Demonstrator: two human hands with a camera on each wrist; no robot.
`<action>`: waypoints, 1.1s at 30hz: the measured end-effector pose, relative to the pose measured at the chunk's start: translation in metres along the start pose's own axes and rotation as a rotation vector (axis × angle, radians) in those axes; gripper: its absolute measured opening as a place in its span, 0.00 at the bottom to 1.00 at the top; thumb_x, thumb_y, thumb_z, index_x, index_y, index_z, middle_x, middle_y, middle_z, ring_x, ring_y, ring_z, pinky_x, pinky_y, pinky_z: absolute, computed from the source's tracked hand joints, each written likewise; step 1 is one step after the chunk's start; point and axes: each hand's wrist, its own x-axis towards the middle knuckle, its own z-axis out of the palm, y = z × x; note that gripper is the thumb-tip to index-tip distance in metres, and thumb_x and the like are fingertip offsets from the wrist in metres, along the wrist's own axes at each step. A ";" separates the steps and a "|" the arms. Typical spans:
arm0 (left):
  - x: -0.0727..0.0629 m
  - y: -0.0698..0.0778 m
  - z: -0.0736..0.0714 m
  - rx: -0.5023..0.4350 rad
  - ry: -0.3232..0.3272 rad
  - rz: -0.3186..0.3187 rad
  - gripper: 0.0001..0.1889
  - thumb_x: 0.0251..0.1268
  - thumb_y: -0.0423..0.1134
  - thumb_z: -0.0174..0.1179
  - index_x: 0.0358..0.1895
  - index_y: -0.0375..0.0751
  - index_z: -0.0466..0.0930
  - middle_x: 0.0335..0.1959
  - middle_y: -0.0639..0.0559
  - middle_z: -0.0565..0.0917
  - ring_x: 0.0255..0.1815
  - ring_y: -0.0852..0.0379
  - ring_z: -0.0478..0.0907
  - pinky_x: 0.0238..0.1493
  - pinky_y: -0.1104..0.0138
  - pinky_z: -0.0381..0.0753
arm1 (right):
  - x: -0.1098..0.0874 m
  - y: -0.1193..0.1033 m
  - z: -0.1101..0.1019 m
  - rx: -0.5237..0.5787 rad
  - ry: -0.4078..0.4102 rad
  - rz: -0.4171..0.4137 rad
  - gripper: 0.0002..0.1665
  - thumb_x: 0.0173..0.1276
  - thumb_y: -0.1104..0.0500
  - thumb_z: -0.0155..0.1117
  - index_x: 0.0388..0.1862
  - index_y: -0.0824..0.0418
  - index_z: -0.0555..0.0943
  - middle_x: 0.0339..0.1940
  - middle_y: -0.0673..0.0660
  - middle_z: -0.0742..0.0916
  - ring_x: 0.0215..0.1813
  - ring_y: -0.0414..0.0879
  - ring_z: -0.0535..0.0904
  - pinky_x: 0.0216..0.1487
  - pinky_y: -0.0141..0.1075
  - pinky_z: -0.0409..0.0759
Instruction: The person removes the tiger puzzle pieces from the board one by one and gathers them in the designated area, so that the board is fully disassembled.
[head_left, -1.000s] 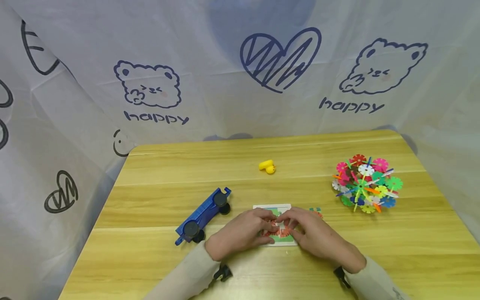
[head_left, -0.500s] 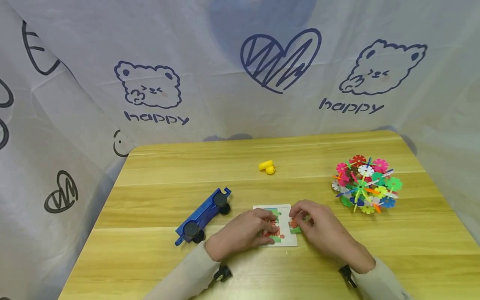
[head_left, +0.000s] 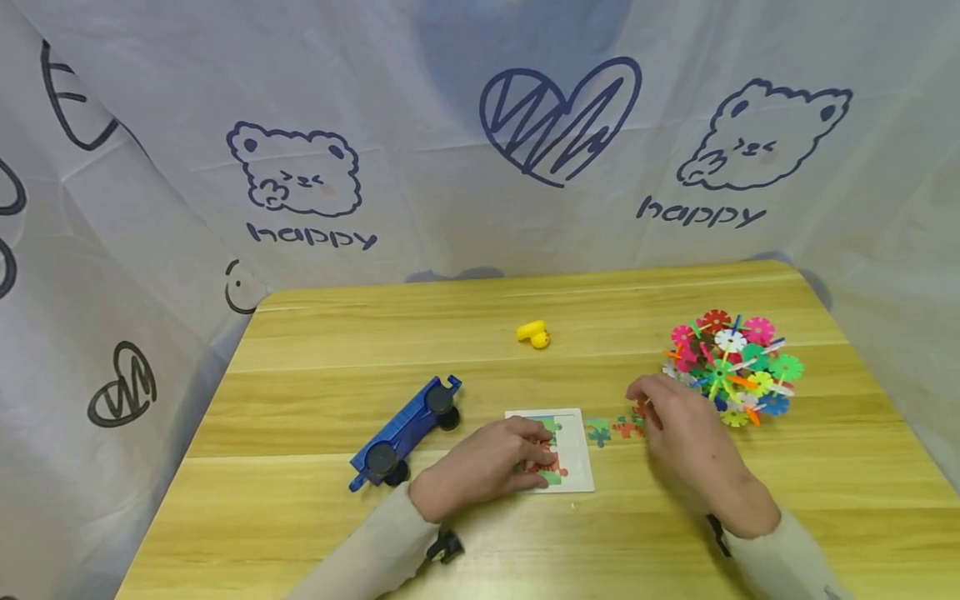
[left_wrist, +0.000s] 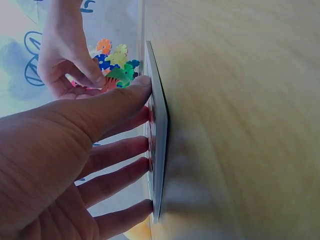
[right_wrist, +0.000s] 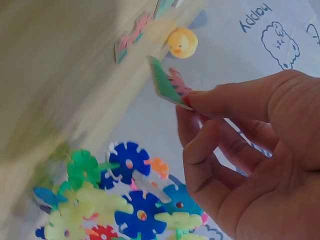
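My left hand (head_left: 483, 458) rests on a white puzzle tray (head_left: 579, 467), its extended fingertips (left_wrist: 142, 165) pressing on the near face in the left wrist view. Joined red and green puzzle pieces (head_left: 553, 477) fill part of the tray's left side, partly hidden by that hand. The tray's right side shows bare white. Over to the right, my right hand (head_left: 686, 437) pinches a green and red puzzle piece (right_wrist: 167, 84) between thumb and fingers. Between tray and right hand lie a green and blue piece (head_left: 598, 430) and a red piece (head_left: 627, 428).
A cluster of colourful snowflake discs (head_left: 738, 367) stands just behind the right hand. Left of the tray, a blue toy vehicle (head_left: 405, 429) lies with black wheels showing. A small yellow duck (head_left: 536, 334) sits farther back. White printed cloth (head_left: 450, 200) hangs behind the table (head_left: 315, 533).
The right hand has moved rightward from the tray, carrying a puzzle piece off it. The tray's right side is now uncovered and loose pieces show beside it. The left hand stays put.
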 end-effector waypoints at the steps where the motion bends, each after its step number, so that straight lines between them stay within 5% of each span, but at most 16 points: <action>1: 0.000 0.000 0.000 0.000 0.001 0.000 0.17 0.76 0.46 0.72 0.62 0.46 0.91 0.66 0.50 0.88 0.69 0.55 0.83 0.74 0.64 0.82 | 0.000 0.000 -0.001 -0.023 -0.003 -0.001 0.17 0.61 0.80 0.72 0.45 0.65 0.88 0.39 0.59 0.92 0.38 0.49 0.86 0.38 0.44 0.89; 13: 0.000 -0.001 0.002 0.008 0.004 0.004 0.17 0.76 0.47 0.71 0.62 0.47 0.91 0.67 0.50 0.87 0.69 0.55 0.84 0.74 0.63 0.82 | -0.001 0.005 -0.001 -0.106 -0.091 0.047 0.18 0.60 0.80 0.72 0.46 0.66 0.87 0.33 0.58 0.90 0.32 0.46 0.82 0.33 0.42 0.87; 24: 0.000 -0.002 0.003 0.010 0.010 0.013 0.17 0.76 0.48 0.71 0.62 0.48 0.92 0.67 0.50 0.87 0.69 0.55 0.84 0.74 0.63 0.82 | -0.006 -0.001 -0.003 -0.135 -0.065 0.054 0.14 0.63 0.76 0.73 0.46 0.66 0.88 0.38 0.59 0.91 0.33 0.49 0.83 0.34 0.43 0.87; 27: 0.000 -0.002 0.002 0.018 0.014 0.018 0.17 0.76 0.48 0.71 0.62 0.49 0.92 0.67 0.49 0.87 0.69 0.54 0.84 0.75 0.63 0.81 | -0.012 -0.006 -0.004 -0.121 -0.120 0.076 0.10 0.69 0.71 0.73 0.49 0.66 0.89 0.43 0.61 0.93 0.35 0.50 0.86 0.34 0.44 0.88; 33: -0.001 -0.001 0.002 0.021 0.016 0.014 0.18 0.76 0.49 0.71 0.62 0.48 0.92 0.68 0.48 0.87 0.71 0.52 0.84 0.77 0.61 0.80 | -0.028 -0.012 -0.001 -0.117 -0.268 0.107 0.17 0.71 0.64 0.74 0.57 0.68 0.87 0.53 0.67 0.93 0.51 0.62 0.92 0.51 0.58 0.92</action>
